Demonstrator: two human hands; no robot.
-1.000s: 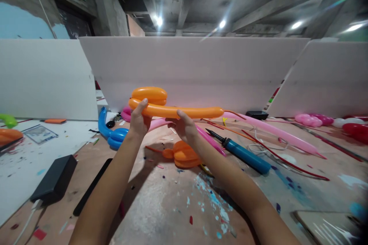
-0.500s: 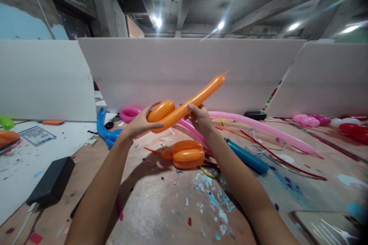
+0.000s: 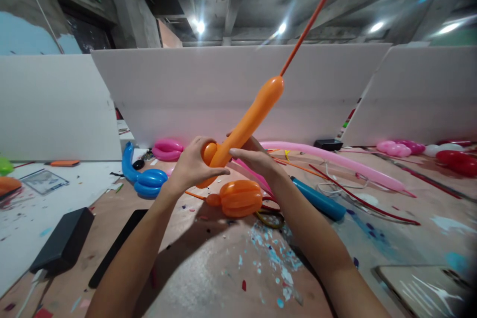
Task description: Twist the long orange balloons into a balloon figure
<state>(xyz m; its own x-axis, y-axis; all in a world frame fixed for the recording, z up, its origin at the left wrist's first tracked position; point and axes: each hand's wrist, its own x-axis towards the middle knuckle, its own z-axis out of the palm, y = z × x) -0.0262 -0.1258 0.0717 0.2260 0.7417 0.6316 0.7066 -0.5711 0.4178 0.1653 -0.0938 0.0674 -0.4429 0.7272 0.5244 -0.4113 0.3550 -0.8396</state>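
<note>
Both my hands grip one long orange balloon (image 3: 249, 119) above the table. My left hand (image 3: 192, 166) wraps the folded, twisted end at the bottom. Just to its right, my right hand (image 3: 253, 159) holds the start of the long inflated section. That section slants up to the right and ends in a thin uninflated tail that runs out of the top of the picture. A finished orange twisted piece (image 3: 234, 198) lies on the table right below my hands.
A blue hand pump (image 3: 316, 199) lies right of my right arm. A blue twisted balloon (image 3: 143, 179), pink balloons (image 3: 169, 149) and a long pink balloon (image 3: 335, 161) lie around. A black box (image 3: 61, 246) and dark strip (image 3: 115, 248) sit left. White boards (image 3: 231, 89) fence the back.
The long orange section has swung from lying level, through a slant, to pointing steeply up and right. My hands have come closer together around the folded end.
</note>
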